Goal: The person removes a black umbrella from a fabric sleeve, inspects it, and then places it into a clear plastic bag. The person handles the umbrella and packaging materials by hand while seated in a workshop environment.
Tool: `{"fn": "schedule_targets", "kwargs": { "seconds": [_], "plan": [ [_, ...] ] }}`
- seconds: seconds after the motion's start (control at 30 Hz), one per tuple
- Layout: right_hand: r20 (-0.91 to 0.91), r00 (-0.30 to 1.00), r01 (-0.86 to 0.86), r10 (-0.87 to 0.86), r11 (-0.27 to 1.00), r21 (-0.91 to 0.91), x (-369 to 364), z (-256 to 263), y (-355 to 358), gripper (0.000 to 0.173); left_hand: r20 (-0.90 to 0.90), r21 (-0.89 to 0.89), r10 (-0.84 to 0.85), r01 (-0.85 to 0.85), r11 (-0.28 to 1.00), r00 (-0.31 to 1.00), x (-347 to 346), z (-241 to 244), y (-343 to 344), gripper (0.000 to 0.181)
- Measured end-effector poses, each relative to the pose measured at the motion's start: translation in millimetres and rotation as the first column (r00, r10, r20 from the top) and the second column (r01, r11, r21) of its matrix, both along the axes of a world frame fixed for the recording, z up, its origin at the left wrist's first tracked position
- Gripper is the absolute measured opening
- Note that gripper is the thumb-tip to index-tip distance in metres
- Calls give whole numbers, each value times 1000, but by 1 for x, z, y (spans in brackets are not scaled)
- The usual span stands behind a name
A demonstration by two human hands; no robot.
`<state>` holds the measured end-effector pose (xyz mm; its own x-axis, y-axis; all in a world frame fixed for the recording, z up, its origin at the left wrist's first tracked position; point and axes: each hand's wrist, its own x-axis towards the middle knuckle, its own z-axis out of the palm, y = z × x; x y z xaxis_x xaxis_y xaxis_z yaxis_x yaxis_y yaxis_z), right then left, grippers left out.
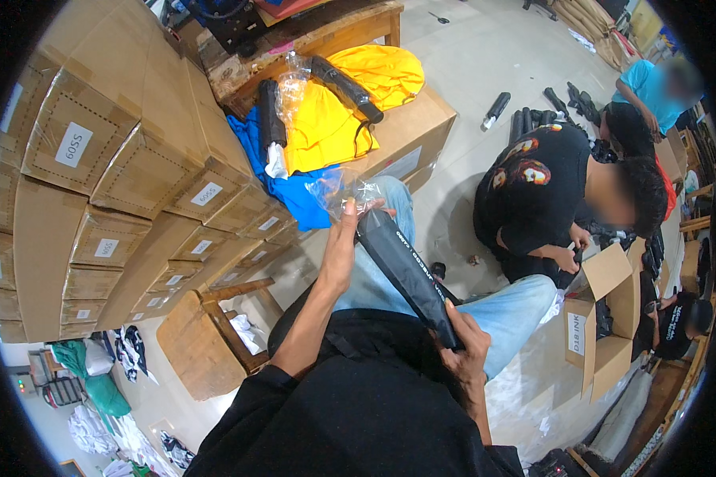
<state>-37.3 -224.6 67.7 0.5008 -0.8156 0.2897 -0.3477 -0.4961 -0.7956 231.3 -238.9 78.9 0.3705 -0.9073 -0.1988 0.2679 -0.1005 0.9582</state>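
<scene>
A folded umbrella in a black printed sleeve [407, 275] lies slantwise over my lap between both hands. My left hand [343, 241] grips its upper end, where a clear plastic bag [341, 189] bunches around the fingers. My right hand [466, 341] holds the lower end, with the thumb along the sleeve. Beyond my left hand, yellow fabric [322, 128] and blue fabric [307, 200] lie on a cardboard box [414, 134]. Two more black-sleeved umbrellas, one at the left [270, 113] and one at the right [346, 89], rest on the fabric, with clear plastic between them.
Stacked cartons [119, 173] rise at the left, beside a wooden stool [200, 346]. A co-worker in black [531, 197] bends at the right near an open carton [602, 322]. Behind, another person in blue [638, 89] sits by black umbrellas [528, 119] on the floor.
</scene>
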Motion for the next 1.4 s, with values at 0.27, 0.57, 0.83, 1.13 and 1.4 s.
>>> {"fn": "schedule_targets", "kwargs": {
  "seconds": [0.27, 0.57, 0.83, 1.13, 1.4],
  "plan": [
    [337, 920, -215, -200, 462, 860, 5, -1, 2, 44, -307, -146, -73, 29, 989, 949, -19, -10, 10, 73],
    [196, 967, -39, -162, 667, 744, 18, -6, 12, 48, -408, -22, -103, 103, 994, 907, -29, -14, 11, 63],
    [119, 988, 36, -103, 883, 467, 20, -19, 12, 58, -604, -196, -170, 61, 979, 778, -18, -33, 21, 84],
    [59, 998, -8, -19, 903, 430, 31, -24, 13, 52, -414, 117, 175, -138, 983, 893, -33, -59, 8, 74],
    [305, 904, -200, -301, 333, 922, 42, -16, 4, 44, -452, 103, -180, 252, 962, 874, -71, -62, 35, 74]
  ]
}}
